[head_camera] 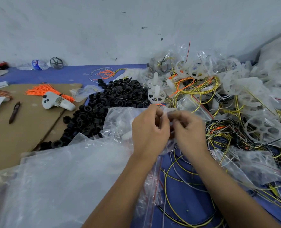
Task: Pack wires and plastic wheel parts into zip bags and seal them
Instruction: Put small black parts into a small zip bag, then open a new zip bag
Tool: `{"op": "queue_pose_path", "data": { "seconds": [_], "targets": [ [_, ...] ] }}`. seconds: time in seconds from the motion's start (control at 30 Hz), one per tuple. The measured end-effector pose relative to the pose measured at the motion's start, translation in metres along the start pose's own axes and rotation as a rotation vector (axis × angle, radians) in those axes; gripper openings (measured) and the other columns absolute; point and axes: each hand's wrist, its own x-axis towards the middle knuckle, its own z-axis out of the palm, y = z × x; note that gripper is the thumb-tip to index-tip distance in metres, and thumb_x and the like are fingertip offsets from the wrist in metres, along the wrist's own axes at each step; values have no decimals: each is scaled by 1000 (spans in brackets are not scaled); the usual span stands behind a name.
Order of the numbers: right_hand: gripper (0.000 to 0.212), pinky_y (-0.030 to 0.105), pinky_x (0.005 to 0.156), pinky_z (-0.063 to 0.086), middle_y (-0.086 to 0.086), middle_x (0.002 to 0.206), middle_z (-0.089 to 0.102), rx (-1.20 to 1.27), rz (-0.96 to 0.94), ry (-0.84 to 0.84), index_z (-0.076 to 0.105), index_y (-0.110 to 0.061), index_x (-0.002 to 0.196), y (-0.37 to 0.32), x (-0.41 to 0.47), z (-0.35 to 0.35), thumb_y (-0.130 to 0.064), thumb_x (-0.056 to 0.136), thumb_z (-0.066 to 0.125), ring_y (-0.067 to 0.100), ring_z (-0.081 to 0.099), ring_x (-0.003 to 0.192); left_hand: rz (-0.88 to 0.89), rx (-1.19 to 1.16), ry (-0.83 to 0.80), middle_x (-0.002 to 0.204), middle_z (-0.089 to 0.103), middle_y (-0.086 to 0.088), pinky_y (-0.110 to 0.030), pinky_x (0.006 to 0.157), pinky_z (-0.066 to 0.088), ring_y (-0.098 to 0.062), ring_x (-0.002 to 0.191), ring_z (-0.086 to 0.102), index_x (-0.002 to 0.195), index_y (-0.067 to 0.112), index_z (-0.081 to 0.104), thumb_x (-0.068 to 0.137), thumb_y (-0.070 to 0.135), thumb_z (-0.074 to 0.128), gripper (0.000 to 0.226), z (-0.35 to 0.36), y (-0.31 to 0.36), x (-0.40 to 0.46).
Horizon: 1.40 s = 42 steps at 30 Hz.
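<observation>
My left hand (pixel 150 129) and my right hand (pixel 190 127) meet at the middle of the view, and both pinch the top edge of a small clear zip bag (pixel 168 112). The bag hangs between the fingers; what it holds is hidden by the hands. A heap of black plastic rings (pixel 103 106) lies to the left. White plastic wheels (pixel 156 92) and tangled yellow, black and orange wires (pixel 218 134) are piled to the right, mixed with filled zip bags (pixel 251 163).
Large clear plastic sheets (pixel 54 178) cover the near left. On brown cardboard (pixel 29 129) lie a white controller (pixel 54 101), an orange wire bundle (pixel 46 90) and a pen (pixel 14 111). A water bottle (pixel 36 64) lies by the wall.
</observation>
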Motion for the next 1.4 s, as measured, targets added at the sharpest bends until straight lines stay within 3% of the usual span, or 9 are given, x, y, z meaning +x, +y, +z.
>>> {"op": "queue_pose_path", "data": {
  "seconds": [0.2, 0.37, 0.47, 0.6, 0.73, 0.9, 1.17, 1.3, 1.4],
  "targets": [
    [15, 50, 73, 57, 4, 79, 72, -203, -7, 148, 67, -15, 97, 6, 52, 15, -13, 98, 52, 25, 69, 72, -92, 463, -146, 76, 62, 2, -38, 58, 36, -27, 71, 60, 85, 21, 48, 95, 31, 54, 15, -3, -7, 2],
    [28, 27, 90, 48, 10, 108, 73, -662, -182, -360, 76, -8, 105, 16, 100, 47, 1, 90, 55, 27, 67, 102, -143, 582, -199, 82, 63, 0, -37, 57, 37, -30, 74, 62, 92, 21, 49, 96, 33, 50, 13, -3, -12, 3],
    [41, 32, 105, 39, 13, 135, 57, -887, -317, -723, 63, -11, 134, 16, 112, 66, -6, 94, 55, 29, 55, 124, -162, 588, -207, 84, 64, 0, -37, 58, 38, -29, 76, 63, 97, 21, 53, 96, 30, 51, 10, -2, -13, 4],
    [40, 34, 96, 42, 10, 131, 51, -996, -369, -798, 60, -13, 135, 10, 116, 71, -15, 96, 55, 27, 54, 117, -184, 571, -181, 77, 60, 2, -37, 56, 36, -25, 68, 53, 88, 21, 48, 96, 28, 51, 11, -3, -14, 3],
    [25, 38, 80, 49, 10, 112, 57, -1100, -304, -728, 66, -11, 112, 8, 110, 67, -17, 91, 55, 31, 59, 101, -190, 532, -180, 77, 60, 2, -39, 58, 43, -27, 71, 57, 85, 21, 48, 95, 28, 52, 13, -3, -13, 3],
    [11, 33, 70, 45, 2, 98, 53, -1026, -291, -618, 70, -17, 94, 12, 104, 48, -21, 87, 62, 24, 54, 88, -180, 495, -173, 76, 60, 3, -43, 62, 51, -26, 70, 59, 87, 21, 50, 95, 30, 51, 12, -5, -13, 2],
    [15, 33, 75, 45, 5, 97, 59, -941, -299, -523, 66, -14, 99, 16, 97, 28, -12, 85, 71, 26, 58, 92, -188, 405, -133, 75, 62, -1, -47, 65, 53, -31, 71, 60, 84, 19, 50, 93, 28, 55, 14, -6, -12, 3],
    [29, 32, 77, 54, 4, 92, 65, -472, -208, -155, 69, -15, 111, 10, 81, 9, -15, 84, 79, 18, 59, 79, -192, 216, -67, 65, 59, 3, -45, 62, 52, -22, 63, 59, 79, 17, 52, 93, 26, 61, 20, -6, -12, 4],
    [23, 33, 79, 60, 4, 92, 73, 100, 17, -82, 72, -14, 113, -1, 54, -5, -13, 90, 72, 15, 71, 86, -220, -23, -22, 60, 59, 6, -40, 59, 53, -11, 56, 59, 76, 20, 58, 95, 25, 65, 20, -5, -7, 6]
  ]
}}
